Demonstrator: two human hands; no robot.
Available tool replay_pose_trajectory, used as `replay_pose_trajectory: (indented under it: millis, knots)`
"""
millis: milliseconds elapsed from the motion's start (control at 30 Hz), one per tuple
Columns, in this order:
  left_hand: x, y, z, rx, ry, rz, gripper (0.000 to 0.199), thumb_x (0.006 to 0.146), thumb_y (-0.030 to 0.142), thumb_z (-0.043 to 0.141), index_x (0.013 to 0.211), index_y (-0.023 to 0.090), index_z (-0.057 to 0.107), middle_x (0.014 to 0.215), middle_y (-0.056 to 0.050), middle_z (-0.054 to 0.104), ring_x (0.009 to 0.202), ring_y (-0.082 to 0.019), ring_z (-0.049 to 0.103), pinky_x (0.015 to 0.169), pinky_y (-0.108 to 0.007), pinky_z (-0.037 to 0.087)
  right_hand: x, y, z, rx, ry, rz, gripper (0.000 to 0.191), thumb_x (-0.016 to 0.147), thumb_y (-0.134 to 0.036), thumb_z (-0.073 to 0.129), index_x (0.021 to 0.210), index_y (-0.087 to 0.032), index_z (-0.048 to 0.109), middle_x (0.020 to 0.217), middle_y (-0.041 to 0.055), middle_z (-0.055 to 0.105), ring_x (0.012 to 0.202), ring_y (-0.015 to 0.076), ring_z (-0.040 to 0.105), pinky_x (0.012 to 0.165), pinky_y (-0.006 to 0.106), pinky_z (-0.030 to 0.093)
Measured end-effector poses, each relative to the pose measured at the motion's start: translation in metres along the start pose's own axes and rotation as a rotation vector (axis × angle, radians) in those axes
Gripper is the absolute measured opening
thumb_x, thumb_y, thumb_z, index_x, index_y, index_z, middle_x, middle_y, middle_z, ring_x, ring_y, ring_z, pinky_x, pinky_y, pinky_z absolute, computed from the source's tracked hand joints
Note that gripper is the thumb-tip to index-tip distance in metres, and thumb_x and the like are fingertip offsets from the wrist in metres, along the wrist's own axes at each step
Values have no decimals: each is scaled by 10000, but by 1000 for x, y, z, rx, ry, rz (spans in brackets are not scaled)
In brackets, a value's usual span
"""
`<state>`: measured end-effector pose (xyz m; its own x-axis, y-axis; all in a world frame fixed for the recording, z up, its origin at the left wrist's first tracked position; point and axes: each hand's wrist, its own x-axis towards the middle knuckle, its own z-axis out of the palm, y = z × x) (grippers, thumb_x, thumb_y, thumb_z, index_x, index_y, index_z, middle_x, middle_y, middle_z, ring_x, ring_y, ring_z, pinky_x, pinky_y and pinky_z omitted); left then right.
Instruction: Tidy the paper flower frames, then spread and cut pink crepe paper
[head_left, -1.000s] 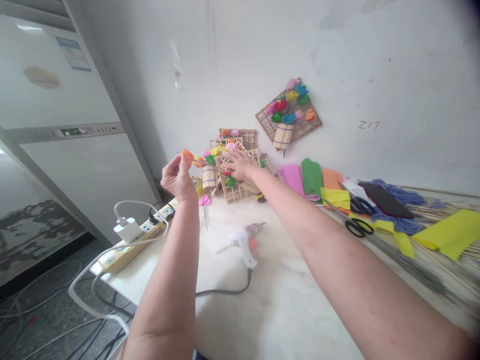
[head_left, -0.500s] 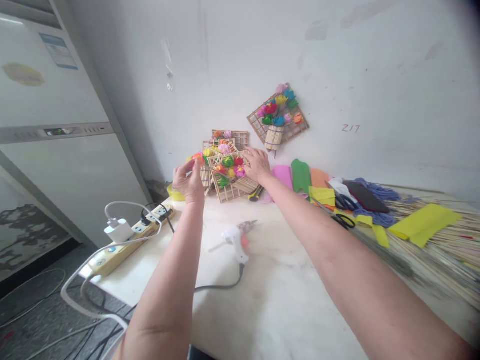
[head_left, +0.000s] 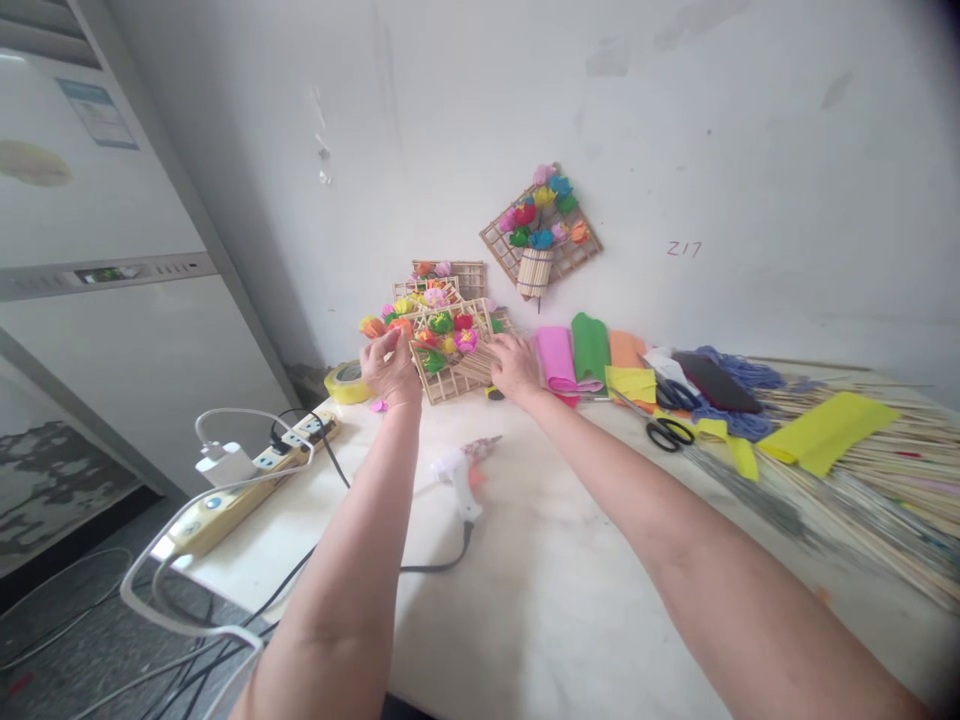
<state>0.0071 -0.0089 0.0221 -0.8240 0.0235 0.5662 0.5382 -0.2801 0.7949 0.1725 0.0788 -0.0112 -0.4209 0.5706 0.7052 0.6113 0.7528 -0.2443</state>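
Note:
At the back of the table, several lattice panels with paper flowers lean together by the wall. My left hand (head_left: 391,368) is closed at the left edge of the front lattice panel (head_left: 442,386), its fingers pinched beside an orange flower (head_left: 400,327); what exactly they grip is hidden. On the panel's right side, my right hand (head_left: 514,366) has its fingers closed on the bundle of thin sticks (head_left: 477,366). Pink, red, green and yellow flowers show between the hands. Below them a white glue gun (head_left: 463,482) lies on the table (head_left: 555,600).
Another flower panel (head_left: 576,262) leans on the wall. Yellow tape (head_left: 346,384) and a power strip (head_left: 225,515) are at the left. Crepe paper (head_left: 591,348), scissors (head_left: 670,434), blue cord (head_left: 739,372) and many thin sticks (head_left: 892,540) lie at the right.
My right hand has moved down from the front panel's top right corner to the stick bundle. My left hand stays near the orange flower. The view has shifted slightly, and the yellow tape shows more.

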Motion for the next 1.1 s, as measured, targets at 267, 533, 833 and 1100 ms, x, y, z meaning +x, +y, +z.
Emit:
replay_pose_trajectory:
  millis: [267, 533, 833, 1100]
  knots:
    - [2, -11, 3, -7, 38, 17, 128, 737, 281, 660, 810, 178, 682, 758, 13, 554, 706, -115, 575, 792, -281, 469, -11, 6, 2, 1, -15, 8, 418, 695, -87, 520, 1063, -171, 702, 1228, 103, 591, 1073, 284, 480, 946, 449, 358]
    - [-9, -18, 13, -13, 20, 35, 152, 722, 310, 681, 804, 182, 684, 742, 11, 549, 716, -123, 572, 783, -287, 466, -20, 8, 4, -8, -83, 44, 418, 707, -104, 541, 1096, -147, 688, 1258, 107, 581, 1099, 291, 480, 965, 445, 354]
    - [-27, -25, 13, 18, -75, -8, 128, 690, 288, 710, 759, 187, 670, 734, 3, 555, 670, -127, 558, 763, -299, 478, -23, 11, 14, 2, -88, 47, 408, 696, -93, 535, 1066, -161, 693, 1257, 107, 583, 1087, 288, 498, 948, 454, 378]
    - [-23, -40, 13, 51, -130, -36, 204, 716, 376, 668, 779, 182, 652, 757, -17, 581, 666, -135, 568, 753, -308, 484, -21, -3, 19, 5, -160, 63, 398, 719, -99, 526, 1082, -142, 685, 1283, 106, 568, 1116, 281, 502, 976, 433, 375]
